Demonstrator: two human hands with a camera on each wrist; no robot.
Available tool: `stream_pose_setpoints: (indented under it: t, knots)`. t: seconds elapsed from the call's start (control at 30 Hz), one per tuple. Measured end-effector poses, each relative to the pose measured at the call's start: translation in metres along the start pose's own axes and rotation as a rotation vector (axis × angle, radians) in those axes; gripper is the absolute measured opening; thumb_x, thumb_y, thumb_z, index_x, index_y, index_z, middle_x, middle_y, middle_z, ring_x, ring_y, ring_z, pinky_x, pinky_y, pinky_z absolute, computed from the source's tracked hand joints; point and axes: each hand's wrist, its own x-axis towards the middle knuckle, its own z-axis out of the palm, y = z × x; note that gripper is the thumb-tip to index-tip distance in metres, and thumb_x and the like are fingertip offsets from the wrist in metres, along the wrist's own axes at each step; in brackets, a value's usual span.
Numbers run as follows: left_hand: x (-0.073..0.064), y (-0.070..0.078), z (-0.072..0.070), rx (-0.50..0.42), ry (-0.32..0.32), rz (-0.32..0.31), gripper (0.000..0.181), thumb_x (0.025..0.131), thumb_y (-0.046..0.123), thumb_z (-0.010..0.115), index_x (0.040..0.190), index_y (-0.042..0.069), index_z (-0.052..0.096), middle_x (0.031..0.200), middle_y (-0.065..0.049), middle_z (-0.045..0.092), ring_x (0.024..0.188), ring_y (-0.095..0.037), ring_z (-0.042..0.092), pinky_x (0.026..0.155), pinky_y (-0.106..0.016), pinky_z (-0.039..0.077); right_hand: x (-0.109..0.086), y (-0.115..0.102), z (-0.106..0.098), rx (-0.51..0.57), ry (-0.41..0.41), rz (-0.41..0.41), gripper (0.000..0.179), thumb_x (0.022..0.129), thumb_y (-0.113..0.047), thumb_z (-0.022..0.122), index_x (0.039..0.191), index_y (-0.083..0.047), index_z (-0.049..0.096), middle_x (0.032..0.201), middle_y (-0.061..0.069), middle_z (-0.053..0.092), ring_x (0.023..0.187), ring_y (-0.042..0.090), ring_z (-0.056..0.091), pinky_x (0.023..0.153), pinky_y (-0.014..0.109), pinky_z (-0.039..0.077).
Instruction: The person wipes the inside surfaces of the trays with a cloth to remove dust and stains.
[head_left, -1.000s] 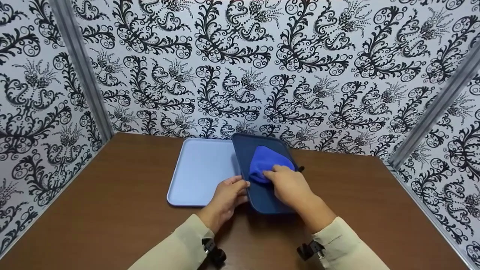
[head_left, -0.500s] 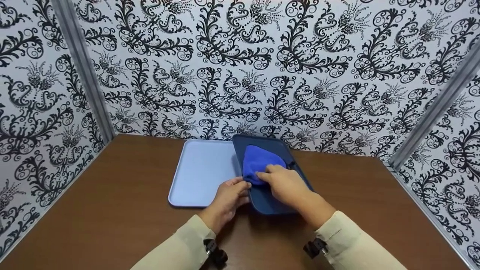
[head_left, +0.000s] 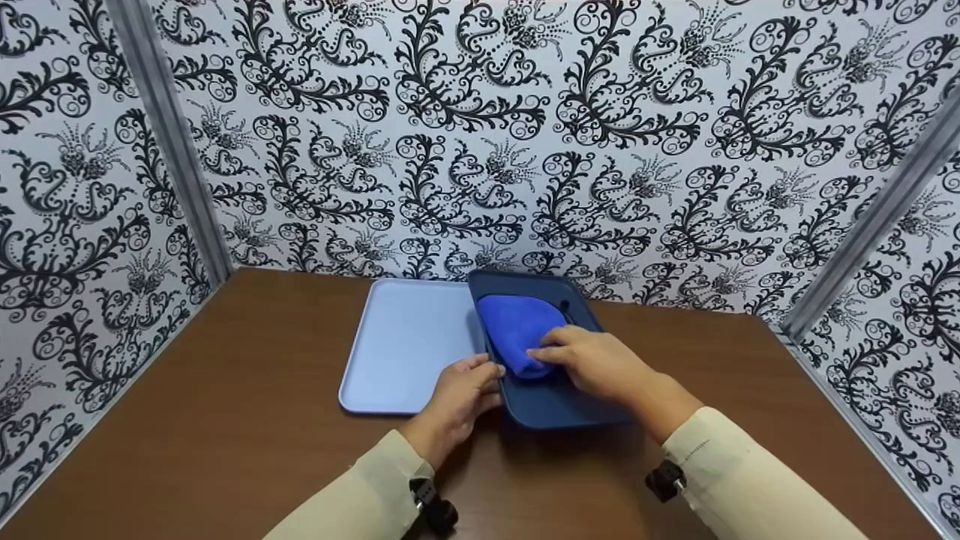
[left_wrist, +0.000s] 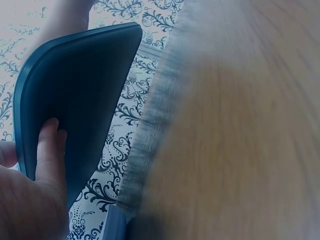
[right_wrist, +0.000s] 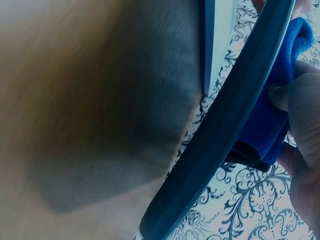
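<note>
A dark blue tray is held raised and tilted above the table. My left hand grips its left edge, thumb on the rim; in the left wrist view the fingers lie against the tray's underside. A bright blue cloth lies folded on the tray's upper face. With my right hand I pinch the cloth and hold it on that face. The right wrist view shows the thumb on the bunched cloth, beside the tray's edge.
A light blue tray lies flat on the brown table, partly under the dark tray's left side. A patterned wall stands close behind both trays, with further patterned walls at left and right.
The cloth has slid left over the dark tray, then a little toward me, with my right hand on it. My left hand keeps its grip on the tray's edge.
</note>
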Motion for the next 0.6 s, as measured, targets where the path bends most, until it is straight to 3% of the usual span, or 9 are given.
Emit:
stream_pose_setpoints:
  t: [0.23, 0.6]
  knots:
    - [-0.001, 0.001, -0.001, -0.003, -0.009, 0.003, 0.053, 0.09, 0.007, 0.062, 0.139, -0.01, 0.053, 0.099, -0.008, 0.075, 0.087, -0.014, 0.073, 0.078, -0.029, 0.061, -0.004, 0.013, 0.0, 0.032, -0.015, 0.046, 0.043, 0.094, -0.001, 0.068, 0.127, -0.027, 0.076, 0.118, 0.006, 0.072, 0.11, 0.025, 0.069, 0.092, 0.042, 0.06]
    - [-0.001, 0.001, 0.001, -0.017, -0.038, 0.019, 0.044, 0.091, 0.006, 0.061, 0.132, -0.009, 0.06, 0.096, -0.006, 0.077, 0.086, -0.013, 0.073, 0.077, -0.028, 0.061, -0.007, 0.025, 0.006, 0.022, -0.03, 0.197, 0.04, 0.097, -0.001, 0.059, 0.125, -0.023, 0.077, 0.115, 0.006, 0.072, 0.107, 0.027, 0.069, 0.091, 0.045, 0.059]
